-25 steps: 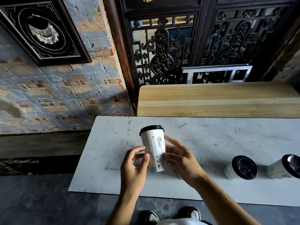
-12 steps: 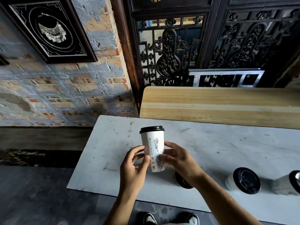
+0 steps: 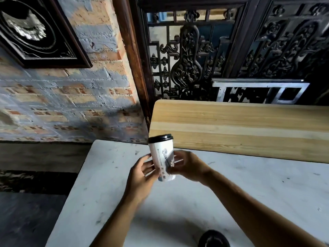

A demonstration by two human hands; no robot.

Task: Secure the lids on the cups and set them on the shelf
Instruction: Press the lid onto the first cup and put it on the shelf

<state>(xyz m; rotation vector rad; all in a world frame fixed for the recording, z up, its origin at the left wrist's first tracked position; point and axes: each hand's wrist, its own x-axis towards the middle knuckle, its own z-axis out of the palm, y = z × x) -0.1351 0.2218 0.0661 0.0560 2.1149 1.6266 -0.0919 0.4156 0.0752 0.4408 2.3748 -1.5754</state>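
Observation:
A tall white paper cup (image 3: 162,155) with a black lid (image 3: 160,138) on top is held upright, slightly tilted, above the white marble table (image 3: 99,184). My right hand (image 3: 188,166) grips its lower half from the right. My left hand (image 3: 142,177) is at the cup's left side with fingers spread, touching or nearly touching it. The cup's top reaches the near edge of the wooden shelf (image 3: 240,129) behind the table. A loose black lid (image 3: 213,239) lies on the table at the bottom edge of view.
A brick wall (image 3: 67,104) with a dark framed picture (image 3: 35,32) stands to the left. Carved dark wooden screens (image 3: 195,59) and a metal frame (image 3: 260,90) rise behind the shelf. Dark floor lies left of the table.
The cup has been lifted and carried forward toward the wooden shelf. My view has moved forward too, so the two lidded cups at the right have left the frame.

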